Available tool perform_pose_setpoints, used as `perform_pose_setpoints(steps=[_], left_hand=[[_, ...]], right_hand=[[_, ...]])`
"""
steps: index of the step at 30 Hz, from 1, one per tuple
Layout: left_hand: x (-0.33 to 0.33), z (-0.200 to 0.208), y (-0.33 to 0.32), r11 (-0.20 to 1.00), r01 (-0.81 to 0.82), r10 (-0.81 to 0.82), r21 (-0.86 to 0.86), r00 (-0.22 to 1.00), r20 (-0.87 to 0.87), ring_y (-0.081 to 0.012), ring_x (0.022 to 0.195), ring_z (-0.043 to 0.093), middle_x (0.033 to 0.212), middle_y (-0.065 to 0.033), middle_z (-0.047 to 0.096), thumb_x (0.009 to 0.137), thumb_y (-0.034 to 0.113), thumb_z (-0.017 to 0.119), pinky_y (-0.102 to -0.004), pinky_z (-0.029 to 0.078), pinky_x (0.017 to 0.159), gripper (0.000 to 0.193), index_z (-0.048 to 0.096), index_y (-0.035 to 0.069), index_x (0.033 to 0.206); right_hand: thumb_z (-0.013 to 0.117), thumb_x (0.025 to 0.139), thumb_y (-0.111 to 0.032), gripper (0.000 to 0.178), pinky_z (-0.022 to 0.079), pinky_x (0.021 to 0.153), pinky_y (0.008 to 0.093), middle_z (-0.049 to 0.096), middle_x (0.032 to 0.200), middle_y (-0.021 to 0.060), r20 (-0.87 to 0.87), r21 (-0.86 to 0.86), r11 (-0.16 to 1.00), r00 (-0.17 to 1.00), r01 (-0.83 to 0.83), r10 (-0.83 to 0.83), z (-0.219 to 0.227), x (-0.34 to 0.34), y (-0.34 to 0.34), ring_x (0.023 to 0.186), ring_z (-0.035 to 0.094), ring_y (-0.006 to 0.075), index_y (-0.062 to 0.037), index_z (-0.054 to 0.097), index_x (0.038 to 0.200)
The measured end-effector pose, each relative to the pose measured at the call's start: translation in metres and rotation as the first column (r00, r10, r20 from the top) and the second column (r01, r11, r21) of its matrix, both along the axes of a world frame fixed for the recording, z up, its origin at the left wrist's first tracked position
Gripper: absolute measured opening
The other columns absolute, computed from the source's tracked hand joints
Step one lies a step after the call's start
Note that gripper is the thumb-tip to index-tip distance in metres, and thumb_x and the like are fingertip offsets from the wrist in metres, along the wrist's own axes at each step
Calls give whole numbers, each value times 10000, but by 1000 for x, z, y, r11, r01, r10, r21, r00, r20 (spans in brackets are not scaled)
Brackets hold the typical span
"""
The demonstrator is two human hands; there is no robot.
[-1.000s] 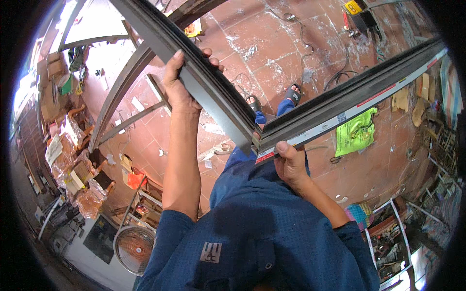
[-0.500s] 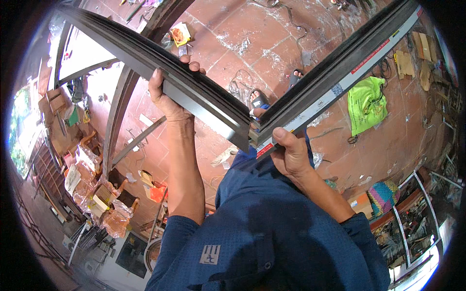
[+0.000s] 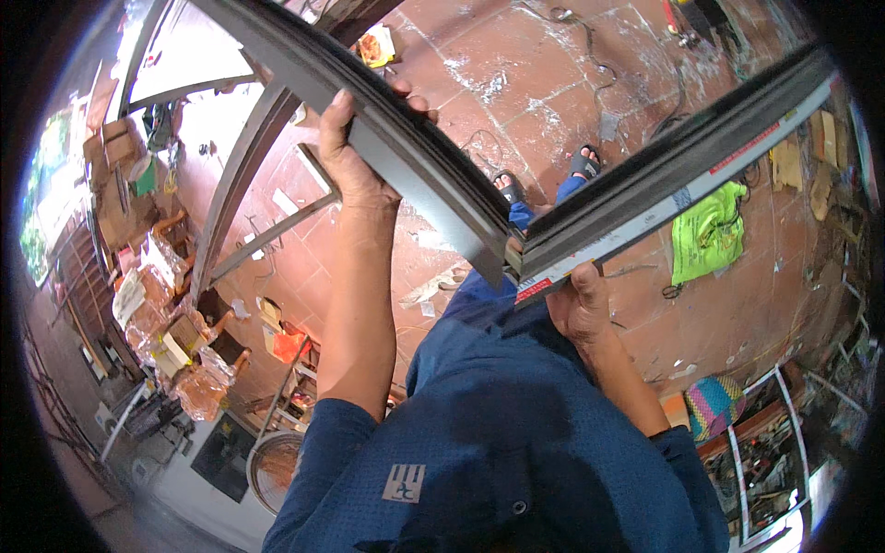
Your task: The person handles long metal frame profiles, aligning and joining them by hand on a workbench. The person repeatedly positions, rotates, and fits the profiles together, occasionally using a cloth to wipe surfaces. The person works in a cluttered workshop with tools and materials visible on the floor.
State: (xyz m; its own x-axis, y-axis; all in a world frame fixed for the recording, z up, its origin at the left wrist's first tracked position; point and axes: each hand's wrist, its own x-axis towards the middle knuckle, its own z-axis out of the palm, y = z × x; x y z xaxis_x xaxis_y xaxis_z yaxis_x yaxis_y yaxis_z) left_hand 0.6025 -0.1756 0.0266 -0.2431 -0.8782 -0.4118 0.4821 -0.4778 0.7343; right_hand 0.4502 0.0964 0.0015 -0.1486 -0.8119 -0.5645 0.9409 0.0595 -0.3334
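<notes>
Two dark grey metal profile bars meet in a V close in front of my body, like the corner of a window or door frame. My left hand [image 3: 364, 161] is closed round the left bar [image 3: 419, 194], thumb on the near face and fingers over the far edge. Under the right bar [image 3: 636, 175], close to the corner, my right hand [image 3: 583, 309] supports the lower edge; its thumb shows and most fingers are hidden behind. A pale protective film with red patches covers that bar's outer face. At the corner [image 3: 513, 258] the bar ends sit tight together.
Dusty red floor tiles [image 3: 498, 101] lie below, with my sandalled feet on them. A lime green bag [image 3: 708, 235] is at right. Dark curved beams [image 3: 241, 170] stand at left, near plastic-wrapped wooden furniture [image 3: 175, 323]. A white metal rack [image 3: 779, 452] is at lower right.
The bars and both hands have shifted right in view, and the right bar lies flatter. My right thumb has slid from the bar's filmed face down to its lower edge.
</notes>
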Motion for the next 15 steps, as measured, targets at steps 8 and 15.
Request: perform_pose_setpoints(steps=[8,15], left_hand=[[0,-1,0,999,-44,43,15,999,25,-349,915,710,1049,-206,699,910,548,643,-530,634,838,642,630,-33,1182],[5,-10,-3,1000,2,-3,-19,996,-89,-330,913,721,1047,-205,710,895,537,626,-507,638,821,662,627,-45,1210]], right_hand=[[877,830,-551,1026,493,1177,523,570,1507,105,-1,40,996,997,-77,78,16,0,-11,1415,560,370,-109,383,1614],[914,792,-509,1066,481,1196,469,599,1467,68,-19,53,995,996,-87,88,32,2,-29,1354,614,288,-92,387,1619]])
